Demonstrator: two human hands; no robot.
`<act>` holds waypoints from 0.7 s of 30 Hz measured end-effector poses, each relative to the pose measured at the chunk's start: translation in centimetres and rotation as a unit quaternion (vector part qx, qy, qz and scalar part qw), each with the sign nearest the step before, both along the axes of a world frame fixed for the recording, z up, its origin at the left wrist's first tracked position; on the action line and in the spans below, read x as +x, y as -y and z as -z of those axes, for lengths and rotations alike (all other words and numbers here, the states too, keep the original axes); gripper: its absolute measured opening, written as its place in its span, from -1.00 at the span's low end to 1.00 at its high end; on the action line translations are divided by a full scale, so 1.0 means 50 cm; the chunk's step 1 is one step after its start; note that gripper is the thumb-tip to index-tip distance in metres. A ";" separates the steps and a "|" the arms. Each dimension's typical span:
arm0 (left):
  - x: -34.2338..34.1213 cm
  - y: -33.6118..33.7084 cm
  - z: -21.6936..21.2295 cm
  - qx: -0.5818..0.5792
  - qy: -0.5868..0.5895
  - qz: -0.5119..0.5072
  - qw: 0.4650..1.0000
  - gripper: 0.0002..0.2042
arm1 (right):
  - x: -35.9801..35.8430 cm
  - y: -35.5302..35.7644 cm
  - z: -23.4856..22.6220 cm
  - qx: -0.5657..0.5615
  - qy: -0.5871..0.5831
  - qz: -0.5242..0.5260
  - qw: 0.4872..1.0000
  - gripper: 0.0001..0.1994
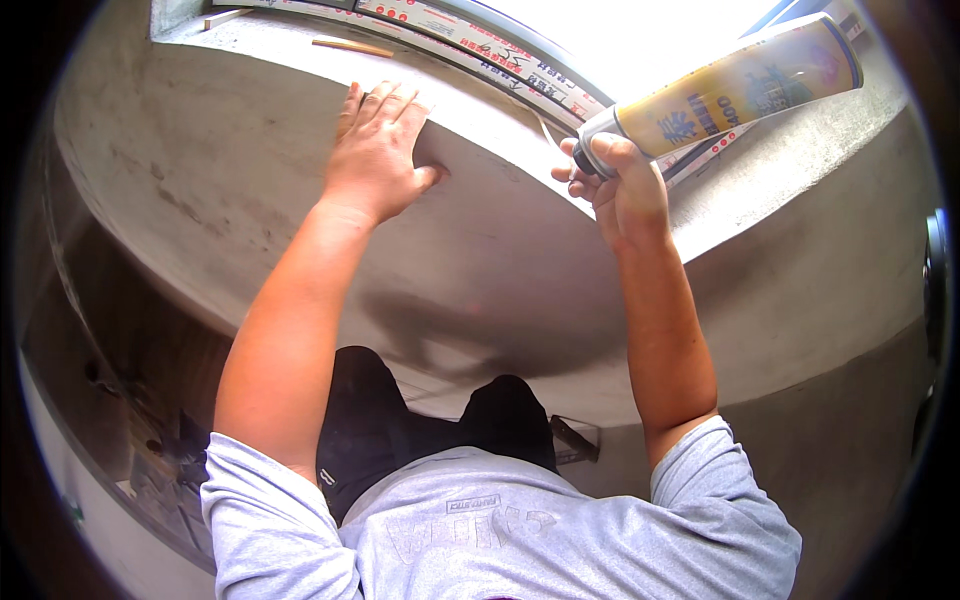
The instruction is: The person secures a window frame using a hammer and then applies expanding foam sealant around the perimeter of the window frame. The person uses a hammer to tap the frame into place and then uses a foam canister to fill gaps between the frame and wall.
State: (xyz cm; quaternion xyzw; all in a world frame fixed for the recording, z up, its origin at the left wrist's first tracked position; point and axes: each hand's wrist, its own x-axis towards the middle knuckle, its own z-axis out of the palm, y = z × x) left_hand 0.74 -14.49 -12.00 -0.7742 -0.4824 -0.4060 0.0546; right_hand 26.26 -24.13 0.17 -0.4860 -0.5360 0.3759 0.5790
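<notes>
My right hand (632, 190) is raised at the window, its fingers wrapped round the nozzle end of a yellow aerosol can (745, 85). The can tilts, with its base up to the right and its nozzle end low in my grip. A thin pale tube (546, 128) shows just left of those fingers; whether it joins the nozzle I cannot tell. My left hand (375, 155) rests flat on the edge of the window sill (465, 105), fingers spread and holding nothing. Close beyond its fingertips lies a thin wooden strip (352, 47) on the sill.
Along the far side of the sill runs a window frame (480, 45) covered with printed protective film. Another small wood piece (226, 18) lies at the far left. Below the sill stands a bare grey wall (250, 150). Dark clutter (150, 440) sits on the floor at the lower left.
</notes>
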 end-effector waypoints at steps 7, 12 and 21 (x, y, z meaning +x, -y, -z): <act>0.001 -0.003 0.001 -0.001 0.005 0.006 1.000 -0.16 | -0.030 -0.024 0.002 -0.001 0.008 -0.012 1.000 -0.60; -0.003 -0.003 0.000 -0.001 0.011 0.009 1.000 -0.17 | -0.049 -0.042 0.008 -0.006 -0.001 -0.025 1.000 -0.61; -0.001 -0.006 0.004 0.009 0.018 0.012 1.000 -0.17 | -0.076 -0.080 0.006 0.014 0.020 -0.053 0.998 -0.65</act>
